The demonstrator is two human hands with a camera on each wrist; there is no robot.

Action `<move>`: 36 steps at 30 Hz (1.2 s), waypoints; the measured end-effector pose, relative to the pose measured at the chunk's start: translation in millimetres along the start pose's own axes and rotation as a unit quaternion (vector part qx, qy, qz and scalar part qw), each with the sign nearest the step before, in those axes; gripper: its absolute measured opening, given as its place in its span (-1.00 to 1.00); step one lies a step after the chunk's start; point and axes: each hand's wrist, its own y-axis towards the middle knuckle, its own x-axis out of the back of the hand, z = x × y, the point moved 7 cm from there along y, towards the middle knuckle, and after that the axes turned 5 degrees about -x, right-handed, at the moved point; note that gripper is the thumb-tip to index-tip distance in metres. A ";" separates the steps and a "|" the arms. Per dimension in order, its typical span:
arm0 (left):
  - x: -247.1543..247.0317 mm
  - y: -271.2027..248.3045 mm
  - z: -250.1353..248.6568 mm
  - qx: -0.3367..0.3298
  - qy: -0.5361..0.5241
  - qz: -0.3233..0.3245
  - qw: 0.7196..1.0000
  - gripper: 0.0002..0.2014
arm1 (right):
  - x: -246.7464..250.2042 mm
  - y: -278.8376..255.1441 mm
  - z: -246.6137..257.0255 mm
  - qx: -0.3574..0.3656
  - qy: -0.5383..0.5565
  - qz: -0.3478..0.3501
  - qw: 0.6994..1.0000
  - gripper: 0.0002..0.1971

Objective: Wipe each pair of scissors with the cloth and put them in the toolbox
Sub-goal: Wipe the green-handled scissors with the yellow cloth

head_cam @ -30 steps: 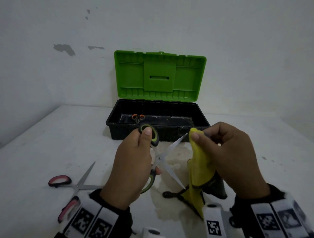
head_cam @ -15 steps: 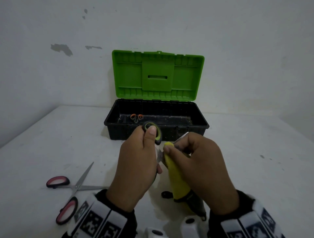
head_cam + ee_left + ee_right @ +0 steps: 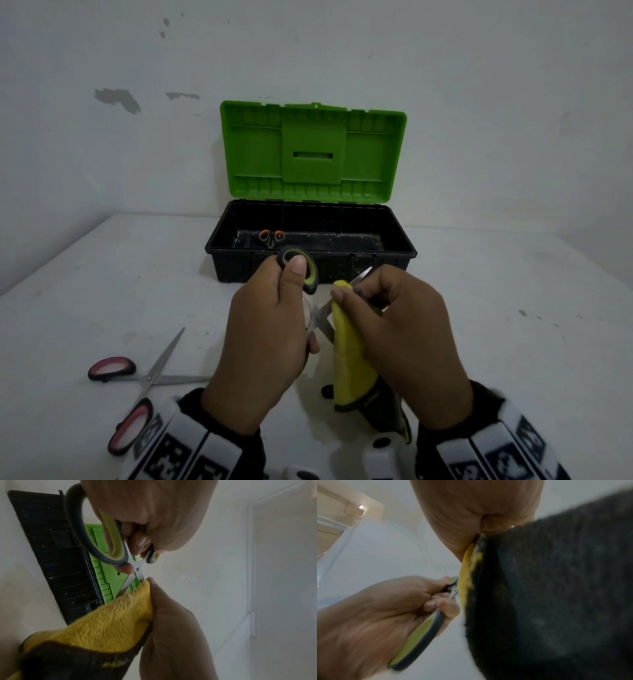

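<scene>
Nearest the camera, the left hand (image 3: 267,342) grips the green-and-grey scissors (image 3: 301,270) by the handles, thumb pressed on the upper loop, blades spread apart. The right hand (image 3: 404,346) pinches the yellow cloth (image 3: 349,370) around one blade, just in front of the toolbox (image 3: 310,263); the blade's tip pokes out past the fingers toward the box's front wall. This pair is being wiped and is not yet stowed.

Left of the toolbox and nearer the person, the red-handled scissors (image 3: 137,377) lie open on the white table (image 3: 513,342), apparently untouched, so they remain to be cleaned. Under the cloth, a small black loop (image 3: 327,391) shows on the table; whether it belongs to another pair I cannot tell.

Farther off, the toolbox stands open with its green lid (image 3: 313,150) upright against the wall, and a small orange-handled pair (image 3: 271,236) lies inside at its left end. By my reckoning one pair is done, one is in hand, and at least one is left.

From the left wrist, the pivot screw shows, and the cloth (image 3: 109,622) meets the blade right at the pivot, which the head view hides behind the fingers. From the right wrist, the cloth's (image 3: 556,595) dark side fills the frame, and the left hand's (image 3: 385,608) curled fingers show from below; the toolbox is out of sight there.
</scene>
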 end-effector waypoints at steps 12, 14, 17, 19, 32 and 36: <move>-3.7 -3.5 -19.8 -0.138 0.092 -0.008 0.986 -0.58 | 9.0 9.0 -13.3 -0.068 -0.005 0.005 0.998 -0.74; -5.4 -5.4 -22.4 -0.158 0.110 -0.008 0.981 -0.57 | 18.3 17.9 -24.0 -0.092 0.012 -0.022 0.995 -0.71; -5.9 -6.9 -22.0 -0.167 0.118 -0.015 0.979 -0.54 | 22.4 21.2 -31.0 -0.113 0.040 -0.027 0.992 -0.71; -3.8 -6.0 -22.3 -0.173 0.119 -0.022 0.977 -0.54 | 19.1 17.5 -26.9 -0.106 0.039 -0.017 0.993 -0.72; -0.9 2.9 5.8 -0.006 0.004 -0.015 1.000 -0.67 | 33.6 16.8 -12.9 -0.039 0.024 -0.033 0.998 -0.85; -5.9 3.5 14.1 0.070 -0.065 -0.011 0.995 -0.67 | 2.6 -4.1 20.3 0.125 -0.075 0.056 0.988 -0.93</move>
